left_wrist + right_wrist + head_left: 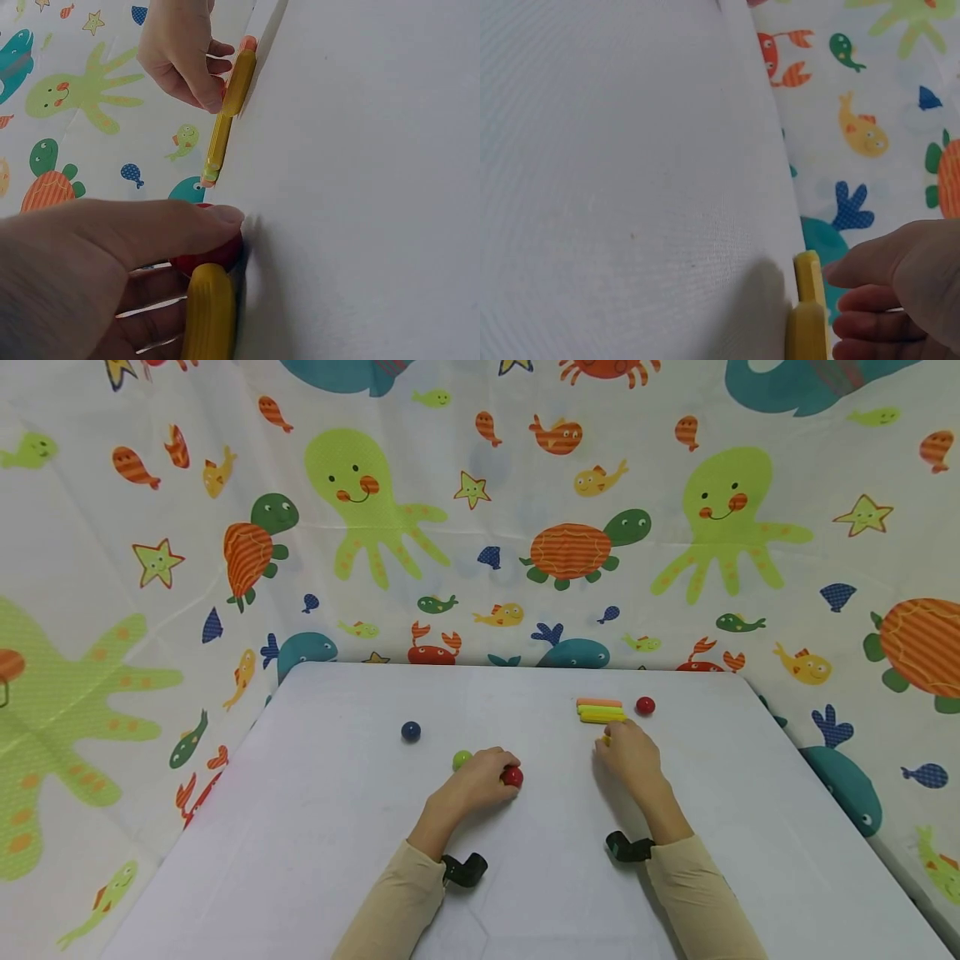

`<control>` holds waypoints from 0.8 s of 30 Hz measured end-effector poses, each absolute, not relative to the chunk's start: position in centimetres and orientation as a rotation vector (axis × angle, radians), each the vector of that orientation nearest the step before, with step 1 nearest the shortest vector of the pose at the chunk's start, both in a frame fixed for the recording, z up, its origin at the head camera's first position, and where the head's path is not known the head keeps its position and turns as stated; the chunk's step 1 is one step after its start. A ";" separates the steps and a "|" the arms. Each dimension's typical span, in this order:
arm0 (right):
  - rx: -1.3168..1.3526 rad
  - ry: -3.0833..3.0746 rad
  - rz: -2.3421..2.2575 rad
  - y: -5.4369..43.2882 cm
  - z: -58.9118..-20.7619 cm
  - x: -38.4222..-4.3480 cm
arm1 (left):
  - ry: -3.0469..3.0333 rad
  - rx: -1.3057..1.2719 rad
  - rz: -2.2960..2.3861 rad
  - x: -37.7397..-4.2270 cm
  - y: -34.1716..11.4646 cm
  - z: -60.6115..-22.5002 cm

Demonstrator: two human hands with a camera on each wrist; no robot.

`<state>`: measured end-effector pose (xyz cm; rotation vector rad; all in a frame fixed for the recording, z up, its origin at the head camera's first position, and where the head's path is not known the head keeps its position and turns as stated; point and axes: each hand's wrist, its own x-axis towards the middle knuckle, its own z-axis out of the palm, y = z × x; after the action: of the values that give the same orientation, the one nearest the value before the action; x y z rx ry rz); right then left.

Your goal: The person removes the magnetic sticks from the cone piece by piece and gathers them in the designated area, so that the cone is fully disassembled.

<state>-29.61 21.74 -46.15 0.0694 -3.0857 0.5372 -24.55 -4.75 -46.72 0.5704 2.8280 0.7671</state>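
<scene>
My left hand [480,779] grips a red ball [512,776] between thumb and fingers, low over the white table. A green ball [462,760] is partly hidden behind that hand. In the left wrist view a yellow ridged stick [208,311] shows in front of the gripped ball; whether the hand holds it too is unclear. My right hand [632,756] is over a yellow stick [607,739], with its thumb tip close to it in the right wrist view. Its fingers are loosely bent, not visibly around the stick. Just beyond lie ridged sticks, yellow [602,715] and orange [599,702].
Another red ball [645,706] is at the back right, beside the sticks. A dark blue ball [410,732] stands at the left of the white tabletop [315,827]. Behind the table hangs a cloth [450,543] printed with sea animals. Each wrist carries a small black camera [465,870].
</scene>
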 end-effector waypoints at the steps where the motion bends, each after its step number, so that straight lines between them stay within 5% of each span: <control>1: 0.073 -3.079 0.544 21.7 -46.1 -29.6 | 2.828 0.569 0.760 -24.6 -4.8 -46.7; 24: 0.180 -3.052 0.620 21.0 -45.9 -29.8 | 2.828 0.524 0.640 -24.6 -5.4 -45.7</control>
<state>-29.76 21.04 -45.86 0.1796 -3.0524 0.6202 -24.58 -5.40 -45.73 0.5244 2.8280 0.6404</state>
